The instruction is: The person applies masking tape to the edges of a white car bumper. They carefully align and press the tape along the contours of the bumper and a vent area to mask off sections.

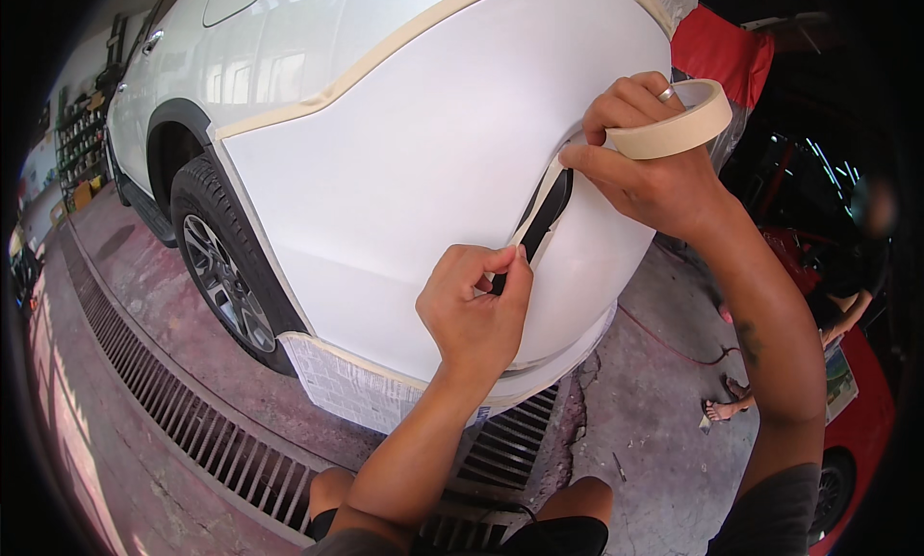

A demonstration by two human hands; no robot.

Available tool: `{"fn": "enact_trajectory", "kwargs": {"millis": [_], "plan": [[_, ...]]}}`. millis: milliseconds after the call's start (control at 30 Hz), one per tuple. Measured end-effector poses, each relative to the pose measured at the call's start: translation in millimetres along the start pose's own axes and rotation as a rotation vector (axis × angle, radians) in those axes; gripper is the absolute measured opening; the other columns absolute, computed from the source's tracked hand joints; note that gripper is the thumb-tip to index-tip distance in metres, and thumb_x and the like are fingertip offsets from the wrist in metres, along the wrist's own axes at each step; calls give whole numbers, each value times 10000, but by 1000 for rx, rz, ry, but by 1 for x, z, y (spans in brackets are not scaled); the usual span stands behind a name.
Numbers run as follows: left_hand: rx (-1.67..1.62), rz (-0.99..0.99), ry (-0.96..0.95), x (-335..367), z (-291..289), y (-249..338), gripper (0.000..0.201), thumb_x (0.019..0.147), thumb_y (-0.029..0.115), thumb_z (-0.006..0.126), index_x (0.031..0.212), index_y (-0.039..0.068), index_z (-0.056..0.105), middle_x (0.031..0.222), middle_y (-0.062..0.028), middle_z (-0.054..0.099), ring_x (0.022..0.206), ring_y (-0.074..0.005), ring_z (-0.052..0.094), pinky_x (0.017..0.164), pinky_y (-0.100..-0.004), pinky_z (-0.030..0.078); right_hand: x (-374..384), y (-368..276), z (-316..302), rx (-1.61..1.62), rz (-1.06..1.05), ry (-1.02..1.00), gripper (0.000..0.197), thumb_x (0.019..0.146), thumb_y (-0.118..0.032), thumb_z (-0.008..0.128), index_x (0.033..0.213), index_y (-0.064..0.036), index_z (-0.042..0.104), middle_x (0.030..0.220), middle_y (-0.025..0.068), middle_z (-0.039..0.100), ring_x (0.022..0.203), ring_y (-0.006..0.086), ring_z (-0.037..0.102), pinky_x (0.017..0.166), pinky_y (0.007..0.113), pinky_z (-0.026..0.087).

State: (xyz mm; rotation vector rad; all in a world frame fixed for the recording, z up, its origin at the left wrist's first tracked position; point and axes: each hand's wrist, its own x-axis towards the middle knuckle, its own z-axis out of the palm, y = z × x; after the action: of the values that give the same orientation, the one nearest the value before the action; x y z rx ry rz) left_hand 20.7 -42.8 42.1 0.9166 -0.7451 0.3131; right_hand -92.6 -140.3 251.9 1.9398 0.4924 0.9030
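A white car bumper fills the middle, edged with cream masking tape. In its curved side lies a narrow black recess. Along the recess runs a thin strip of masking tape, stretched between my hands. My left hand pinches the strip's lower end at the bottom of the recess. Up at the recess's top, my right hand presses finger and thumb on the strip. A roll of masking tape hangs around the fingers of that hand, beside a ring.
Newspaper is taped below the bumper. At the left are the car's wheel and a long floor grate. A red car and another person's foot are at the right. A hose crosses the floor.
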Motion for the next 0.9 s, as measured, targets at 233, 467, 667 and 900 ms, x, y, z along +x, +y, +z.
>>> {"fn": "enact_trajectory", "kwargs": {"millis": [233, 467, 667, 900], "plan": [[18, 16, 12, -4, -2, -7, 84, 896, -11, 886, 900, 30, 813, 818, -22, 704, 692, -78, 535, 611, -250, 420, 3, -4, -1, 2, -20, -25, 110, 707, -162, 789, 805, -145, 743, 841, -6, 555, 873, 201, 623, 830, 389, 489], [-6, -7, 12, -7, 3, -9, 79, 896, -15, 884, 908, 35, 824, 822, -18, 708, 684, -74, 537, 597, -247, 418, 3, -5, -1, -11, -40, -27, 112, 709, -153, 781, 809, -131, 736, 852, 6, 565, 884, 210, 631, 848, 397, 496], [27, 42, 32, -7, 5, -10, 87, 869, 26, 886, 859, 58, 806, 763, -54, 710, 605, -148, 601, 553, -304, 466, 2, -7, -1, -17, -28, -30, 119, 703, -140, 784, 810, -133, 734, 858, 5, 571, 893, 210, 636, 868, 403, 501], [24, 17, 29, -6, 5, -10, 97, 867, 34, 892, 850, 64, 801, 755, -51, 701, 595, -154, 593, 547, -311, 462, 3, -6, -1, -15, -30, -37, 117, 703, -139, 778, 809, -132, 730, 857, 7, 565, 887, 212, 631, 868, 410, 500]]}}
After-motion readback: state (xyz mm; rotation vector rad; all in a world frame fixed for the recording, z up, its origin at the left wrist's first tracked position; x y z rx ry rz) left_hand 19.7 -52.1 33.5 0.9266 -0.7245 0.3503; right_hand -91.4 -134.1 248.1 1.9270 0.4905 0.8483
